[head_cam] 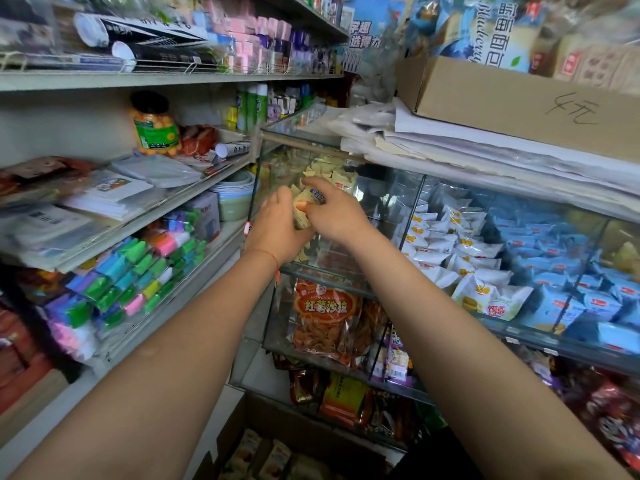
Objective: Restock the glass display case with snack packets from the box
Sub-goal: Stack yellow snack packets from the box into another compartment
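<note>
Both hands reach into the top left compartment of the glass display case. My left hand and my right hand close together on a bunch of small pale yellow snack packets. More of the same packets are piled behind them inside the compartment. A cardboard box with similar packets stands open on the floor at the bottom of the view, below my arms.
White and blue snack bags fill the compartments to the right. Orange chip bags sit on the shelf below. Stacked papers and a carton rest on the case top. Shelves with stationery run along the left.
</note>
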A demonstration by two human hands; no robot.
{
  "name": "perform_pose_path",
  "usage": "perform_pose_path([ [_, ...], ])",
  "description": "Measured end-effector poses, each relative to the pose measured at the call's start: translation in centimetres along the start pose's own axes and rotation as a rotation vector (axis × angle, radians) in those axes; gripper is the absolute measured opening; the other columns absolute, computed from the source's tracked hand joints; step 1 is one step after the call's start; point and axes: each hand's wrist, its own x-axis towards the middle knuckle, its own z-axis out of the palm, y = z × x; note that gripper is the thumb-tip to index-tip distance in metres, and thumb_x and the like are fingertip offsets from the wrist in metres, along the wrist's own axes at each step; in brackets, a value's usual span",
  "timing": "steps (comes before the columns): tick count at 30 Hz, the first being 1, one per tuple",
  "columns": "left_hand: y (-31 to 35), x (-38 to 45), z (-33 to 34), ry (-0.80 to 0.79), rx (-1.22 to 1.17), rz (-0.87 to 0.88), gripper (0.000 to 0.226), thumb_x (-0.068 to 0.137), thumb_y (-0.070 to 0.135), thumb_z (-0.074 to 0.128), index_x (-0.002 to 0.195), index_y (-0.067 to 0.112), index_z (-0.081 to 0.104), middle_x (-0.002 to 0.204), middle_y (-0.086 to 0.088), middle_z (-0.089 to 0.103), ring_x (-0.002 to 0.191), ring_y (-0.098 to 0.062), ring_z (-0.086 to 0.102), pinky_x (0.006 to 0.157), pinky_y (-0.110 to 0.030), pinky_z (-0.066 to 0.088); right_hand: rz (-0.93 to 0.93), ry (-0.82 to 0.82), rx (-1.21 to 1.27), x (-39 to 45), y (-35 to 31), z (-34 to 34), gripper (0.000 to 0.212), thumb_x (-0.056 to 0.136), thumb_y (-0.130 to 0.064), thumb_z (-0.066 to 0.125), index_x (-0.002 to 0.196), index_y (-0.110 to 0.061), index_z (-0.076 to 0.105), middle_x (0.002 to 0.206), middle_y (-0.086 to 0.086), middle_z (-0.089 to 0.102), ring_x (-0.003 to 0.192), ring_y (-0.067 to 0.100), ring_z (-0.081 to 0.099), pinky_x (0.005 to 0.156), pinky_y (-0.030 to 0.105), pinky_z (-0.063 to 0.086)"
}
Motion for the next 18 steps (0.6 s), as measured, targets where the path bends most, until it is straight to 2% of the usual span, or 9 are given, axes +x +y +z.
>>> perform_pose_path([
  [2,0.0,0.0,-0.1,0.001,0.002,0.016,0.051,0.078,0.022,0.073,0.114,0.007,0.041,0.12,-0.015,0.049,0.115,-0.032,0.047,0.084,-0.038,0.043,0.031,-0.042,-0.028,0.2,-0.2,-0.1,0.061,0.086,-0.006,0.042,0.141,-0.032,0.045,0.149,-0.002,0.042,0.134,0.02,0.041,0.103,0.028,0.041],
  [4,0.1,-0.1,-0.1,0.012,-0.006,0.025,0.049,0.078,0.022,0.073,0.113,0.008,0.041,0.119,-0.014,0.048,0.114,-0.03,0.046,0.082,-0.034,0.04,0.062,-0.056,0.011,0.4,-0.3,-0.2,0.06,0.086,-0.005,0.042,0.139,-0.031,0.047,0.149,-0.003,0.041,0.132,0.019,0.043,0.096,0.023,0.042],
  [7,0.3,-0.2,-0.2,0.024,-0.016,0.022,0.049,0.079,0.023,0.073,0.113,0.008,0.041,0.118,-0.013,0.048,0.115,-0.029,0.046,0.083,-0.034,0.04,0.102,-0.064,0.097,1.1,-0.3,-0.1,0.052,0.088,-0.008,0.045,0.134,-0.032,0.052,0.146,-0.004,0.043,0.112,0.016,0.052,0.078,0.021,0.048],
  [8,0.3,-0.1,-0.3,0.022,-0.019,0.014,0.051,0.079,0.025,0.074,0.114,0.007,0.041,0.119,-0.013,0.048,0.115,-0.029,0.046,0.084,-0.036,0.041,0.11,-0.052,0.133,1.2,-0.2,0.0,0.05,0.087,-0.009,0.046,0.13,-0.032,0.055,0.142,-0.005,0.046,0.109,0.015,0.053,0.077,0.022,0.049],
  [11,0.5,0.0,-0.4,-0.032,-0.009,-0.016,0.07,0.075,0.04,0.077,0.125,0.008,0.04,0.128,-0.013,0.048,0.122,-0.029,0.044,0.091,-0.041,0.044,0.122,0.094,0.179,1.3,0.5,0.3,0.041,0.086,-0.014,0.046,0.119,-0.032,0.062,0.126,-0.006,0.057,0.109,0.014,0.055,0.094,0.028,0.047],
  [14,0.3,0.2,-0.3,-0.119,0.042,-0.052,0.103,0.073,0.048,0.077,0.151,0.012,0.019,0.149,-0.013,0.037,0.138,-0.03,0.033,0.108,-0.043,0.037,0.123,0.358,0.08,2.5,1.9,0.5,0.033,0.091,-0.024,0.041,0.116,-0.032,0.06,0.111,0.003,0.065,0.095,0.024,0.062,0.084,0.031,0.052],
  [16,0.2,0.3,-0.2,-0.146,0.098,-0.017,0.095,0.079,0.047,0.07,0.152,0.014,0.02,0.15,-0.012,0.036,0.139,-0.028,0.031,0.111,-0.042,0.035,0.17,0.429,0.004,3.9,2.9,0.2,0.039,0.09,-0.024,0.04,0.123,-0.031,0.058,0.117,0.014,0.059,0.101,0.031,0.059,0.089,0.032,0.05],
  [18,0.1,0.4,-0.1,-0.171,0.187,0.037,0.076,0.084,0.047,0.061,0.147,0.014,0.036,0.147,-0.011,0.04,0.137,-0.027,0.032,0.109,-0.04,0.034,0.244,0.365,-0.109,5.4,3.9,0.3,0.045,0.089,-0.018,0.041,0.131,-0.026,0.055,0.127,0.022,0.046,0.111,0.036,0.053,0.095,0.031,0.044],
])
